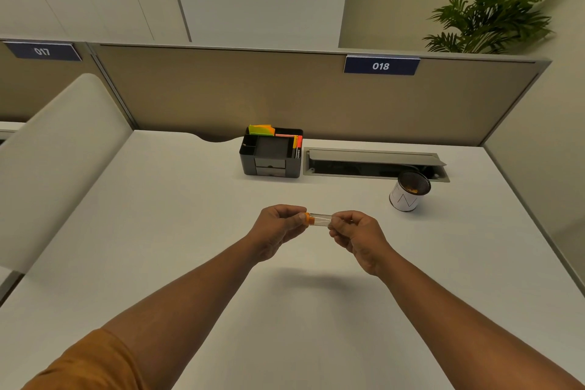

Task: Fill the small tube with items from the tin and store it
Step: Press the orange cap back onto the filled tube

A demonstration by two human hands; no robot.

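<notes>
A small clear tube [320,219] with an orange cap [307,219] lies level in the air above the white desk [177,231], held at both ends. My left hand [277,226] pinches the capped end. My right hand [356,231] grips the other end. The tube's contents cannot be made out. To the far right stands the tin [408,191], a white-sided round can with a dark inside and a few orange bits at its bottom, well apart from both hands.
A black desk organiser [270,153] with bright sticky notes and pens sits at the back, beside an open cable tray [375,163]. A tan partition [253,92] closes the far edge. A white chair back [60,149] rises at left.
</notes>
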